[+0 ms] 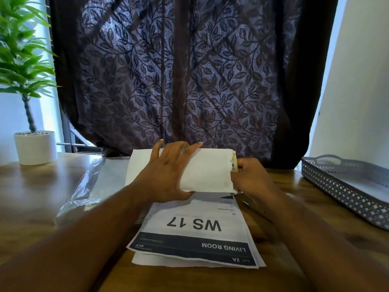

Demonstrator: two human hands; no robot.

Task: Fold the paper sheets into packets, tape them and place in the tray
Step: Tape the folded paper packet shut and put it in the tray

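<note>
A folded white paper packet (207,169) is held above the table's middle. My left hand (168,171) lies spread over its left half, thumb under the lower edge. My right hand (250,178) grips the packet's right end, where a bit of yellow shows at the edge. Below them lies a stack of printed paper sheets (195,234), the top one reading "WS 17" and "LIVING ROOM". A grey perforated tray (345,188) stands at the right side of the wooden table.
A clear plastic sleeve (84,188) with paper in it lies left of the hands. A potted plant in a white pot (35,147) stands at the table's far left corner. A dark patterned curtain (189,76) hangs behind the table.
</note>
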